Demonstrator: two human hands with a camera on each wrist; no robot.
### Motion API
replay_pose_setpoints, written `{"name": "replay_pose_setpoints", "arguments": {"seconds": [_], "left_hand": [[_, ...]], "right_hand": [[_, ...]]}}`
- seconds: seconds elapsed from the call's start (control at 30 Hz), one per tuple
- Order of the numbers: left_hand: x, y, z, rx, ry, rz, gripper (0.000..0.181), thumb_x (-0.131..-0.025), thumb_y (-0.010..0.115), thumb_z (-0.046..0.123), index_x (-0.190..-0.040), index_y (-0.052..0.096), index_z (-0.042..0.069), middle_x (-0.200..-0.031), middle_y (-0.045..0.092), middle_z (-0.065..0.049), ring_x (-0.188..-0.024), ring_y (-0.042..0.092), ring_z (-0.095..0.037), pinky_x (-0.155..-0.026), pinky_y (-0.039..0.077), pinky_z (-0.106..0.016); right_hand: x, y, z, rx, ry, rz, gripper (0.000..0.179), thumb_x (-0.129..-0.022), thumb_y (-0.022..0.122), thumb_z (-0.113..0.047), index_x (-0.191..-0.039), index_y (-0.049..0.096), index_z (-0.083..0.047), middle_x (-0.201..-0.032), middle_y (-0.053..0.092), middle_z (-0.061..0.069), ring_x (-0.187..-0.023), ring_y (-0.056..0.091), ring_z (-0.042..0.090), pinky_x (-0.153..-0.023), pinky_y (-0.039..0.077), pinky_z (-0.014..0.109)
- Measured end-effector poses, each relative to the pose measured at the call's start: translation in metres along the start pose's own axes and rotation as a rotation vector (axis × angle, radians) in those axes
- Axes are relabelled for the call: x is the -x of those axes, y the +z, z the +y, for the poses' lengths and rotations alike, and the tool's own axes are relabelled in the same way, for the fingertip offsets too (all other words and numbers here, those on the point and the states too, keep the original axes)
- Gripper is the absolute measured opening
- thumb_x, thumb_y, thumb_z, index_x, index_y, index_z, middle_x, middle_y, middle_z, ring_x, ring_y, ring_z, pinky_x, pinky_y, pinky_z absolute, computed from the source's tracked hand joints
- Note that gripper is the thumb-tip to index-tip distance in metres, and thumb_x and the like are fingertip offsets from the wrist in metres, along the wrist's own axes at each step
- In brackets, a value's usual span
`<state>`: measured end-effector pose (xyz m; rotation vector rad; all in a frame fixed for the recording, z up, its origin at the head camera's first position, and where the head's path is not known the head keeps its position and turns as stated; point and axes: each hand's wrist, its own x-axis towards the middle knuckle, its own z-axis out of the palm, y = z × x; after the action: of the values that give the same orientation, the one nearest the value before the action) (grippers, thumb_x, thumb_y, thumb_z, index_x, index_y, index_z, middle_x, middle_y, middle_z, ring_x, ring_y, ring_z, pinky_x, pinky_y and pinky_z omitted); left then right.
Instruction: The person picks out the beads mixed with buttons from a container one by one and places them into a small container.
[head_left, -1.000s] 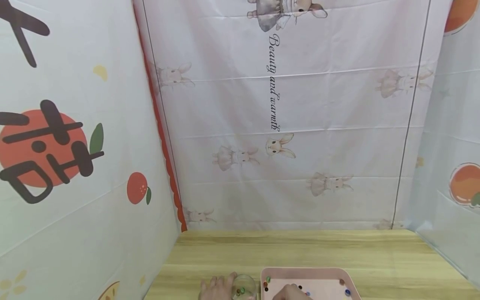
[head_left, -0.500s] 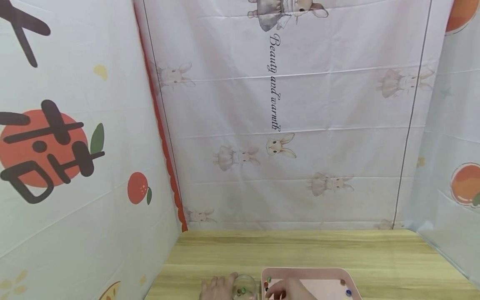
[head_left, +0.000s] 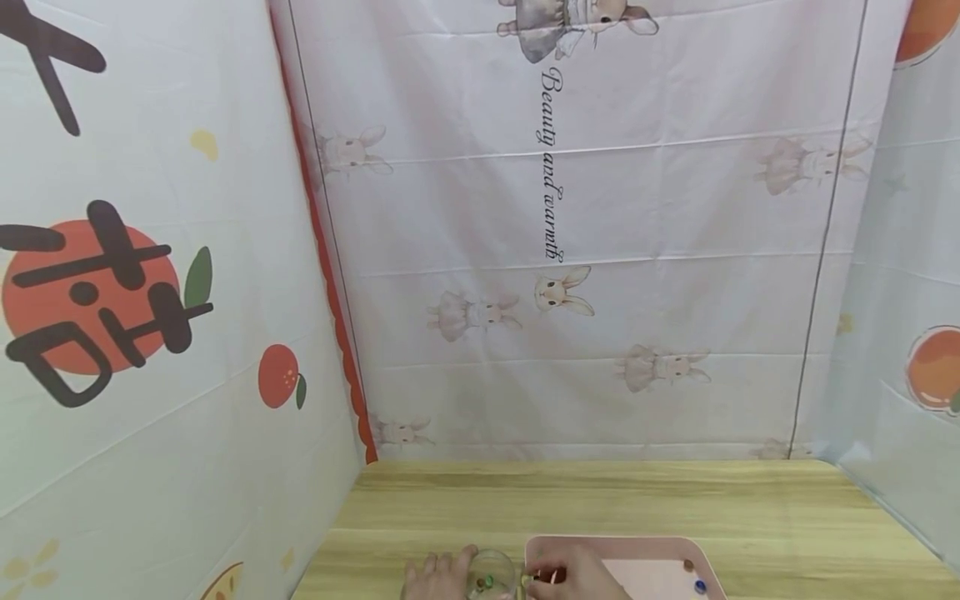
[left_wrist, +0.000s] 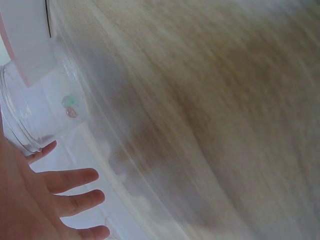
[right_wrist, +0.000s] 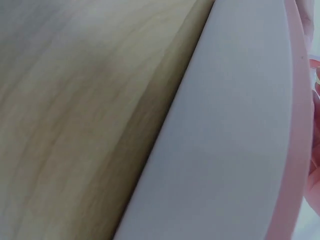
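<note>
A clear jar (head_left: pixel 500 567) stands on the table, left of the pink tray (head_left: pixel 622 546). Green and reddish-brown marbles (left_wrist: pixel 70 106) lie at its bottom. My left hand (head_left: pixel 441 577) holds the jar from its left side, index finger at the jar and the other fingers spread straight. Over the tray's left wall is my right hand (head_left: pixel 573 575), fingers curled together. It seems to pinch a small yellowish thing (head_left: pixel 527 577), too small to name. The marbles at that wall are hidden behind this hand. A brown marble (head_left: pixel 688 565) and a blue one (head_left: pixel 701 587) lie at the tray's right side.
The wooden table (head_left: pixel 600 492) runs back to a cloth curtain (head_left: pixel 480 400) printed with rabbits. Fruit-printed cloths hang on the left (head_left: pixel 225 467) and right (head_left: pixel 892 433). The tray's outer wall (right_wrist: pixel 235 125) rises beside my right wrist camera.
My right hand has moved left across the tray to its left wall, near the jar. The left hand has stayed at the jar.
</note>
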<state>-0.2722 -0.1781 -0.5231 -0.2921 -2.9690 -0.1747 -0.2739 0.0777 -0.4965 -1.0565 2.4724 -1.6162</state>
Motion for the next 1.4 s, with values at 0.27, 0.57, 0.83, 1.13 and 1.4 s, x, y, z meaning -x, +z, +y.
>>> {"name": "replay_pose_setpoints", "arguments": {"seconds": [0.27, 0.57, 0.83, 1.13, 1.4], "left_hand": [[0.000, -0.002, 0.003, 0.012, -0.011, 0.000, 0.106, -0.062, 0.042, 0.099, -0.133, 0.054, 0.022, -0.110, 0.067, -0.013, -0.109, 0.061, -0.041, -0.094, 0.035, -0.075], [0.001, -0.002, 0.000, 0.045, -0.008, -0.016, 0.107, -0.060, 0.045, 0.099, -0.133, 0.054, 0.021, -0.111, 0.067, -0.014, -0.108, 0.061, -0.040, -0.093, 0.035, -0.076], [0.000, -0.003, 0.001, 0.072, -0.018, -0.041, 0.104, -0.062, 0.050, 0.096, -0.136, 0.052, 0.022, -0.113, 0.067, -0.013, -0.109, 0.061, -0.040, -0.094, 0.034, -0.075], [0.000, -0.002, 0.003, 0.028, -0.012, -0.012, 0.106, -0.062, 0.040, 0.100, -0.135, 0.053, 0.024, -0.106, 0.066, -0.010, -0.103, 0.062, -0.036, -0.092, 0.038, -0.071], [0.000, 0.000, 0.002, 0.045, -0.017, -0.007, 0.102, -0.067, 0.038, 0.098, -0.134, 0.053, 0.023, -0.111, 0.067, -0.012, -0.107, 0.061, -0.038, -0.093, 0.036, -0.074]], "right_hand": [[-0.008, 0.003, -0.011, 0.027, -0.074, 0.015, 0.006, -0.092, 0.069, -0.013, -0.088, 0.074, -0.013, -0.075, 0.063, -0.007, -0.065, 0.056, -0.002, -0.057, 0.050, 0.022], [-0.011, 0.007, -0.007, 0.027, -0.074, 0.011, 0.007, -0.092, 0.069, -0.013, -0.091, 0.076, -0.017, -0.084, 0.068, -0.006, -0.070, 0.062, -0.001, -0.060, 0.052, 0.023], [-0.014, 0.008, -0.010, 0.030, 0.054, 0.016, 0.018, -0.092, 0.071, -0.023, -0.102, 0.076, -0.008, -0.081, 0.068, -0.010, -0.066, 0.059, 0.002, -0.059, 0.049, 0.022], [-0.019, 0.013, -0.011, -0.005, 0.117, 0.020, 0.022, -0.092, 0.071, -0.021, -0.107, 0.076, -0.006, -0.079, 0.069, -0.009, -0.065, 0.059, 0.003, -0.058, 0.049, 0.022], [-0.026, 0.015, -0.011, 0.034, 0.062, 0.036, 0.019, -0.090, 0.073, -0.021, -0.104, 0.077, -0.008, -0.074, 0.067, -0.009, -0.060, 0.057, 0.001, -0.056, 0.048, 0.021]]}}
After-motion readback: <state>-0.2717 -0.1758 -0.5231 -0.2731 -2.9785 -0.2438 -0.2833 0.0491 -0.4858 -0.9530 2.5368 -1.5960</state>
